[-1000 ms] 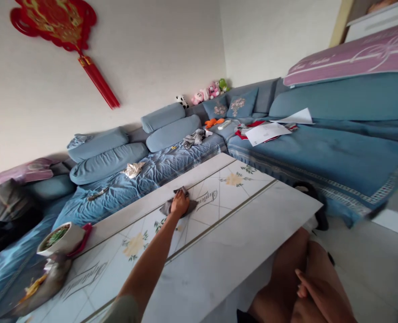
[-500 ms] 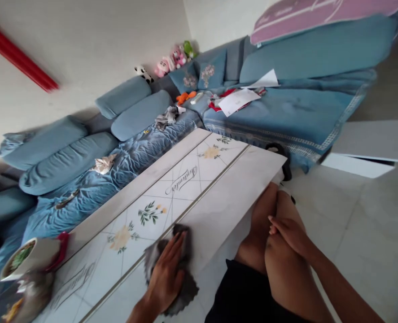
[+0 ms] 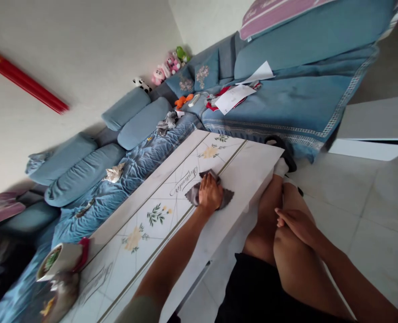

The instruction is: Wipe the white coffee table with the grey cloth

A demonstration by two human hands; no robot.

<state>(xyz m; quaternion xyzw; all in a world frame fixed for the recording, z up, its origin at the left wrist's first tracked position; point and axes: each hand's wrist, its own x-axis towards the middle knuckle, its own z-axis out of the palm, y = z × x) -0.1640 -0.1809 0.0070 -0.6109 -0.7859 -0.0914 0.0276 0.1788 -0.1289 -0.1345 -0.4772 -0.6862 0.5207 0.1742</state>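
Note:
My left hand (image 3: 210,194) presses flat on a dark grey cloth (image 3: 227,196) in the middle of a white tiled coffee table (image 3: 252,166) with flower patterns. The fingers lie over the cloth, holding it against the tabletop. My right hand (image 3: 296,223) rests on my bare knee beside the table's near edge, fingers laid loosely over the leg with nothing in them.
A bowl of food (image 3: 55,261) with a red-handled item and a crumpled wrapper stands at the table's left end. A blue corner sofa (image 3: 286,96) behind holds cushions, crumpled tissues (image 3: 114,172), papers (image 3: 234,95) and plush toys (image 3: 167,69). A white low cabinet (image 3: 373,134) stands on the tiled floor at right.
My left hand slid the cloth from the far middle of the table back toward me, then out again along the tabletop. The camera view shifted; my right hand stayed on my knee.

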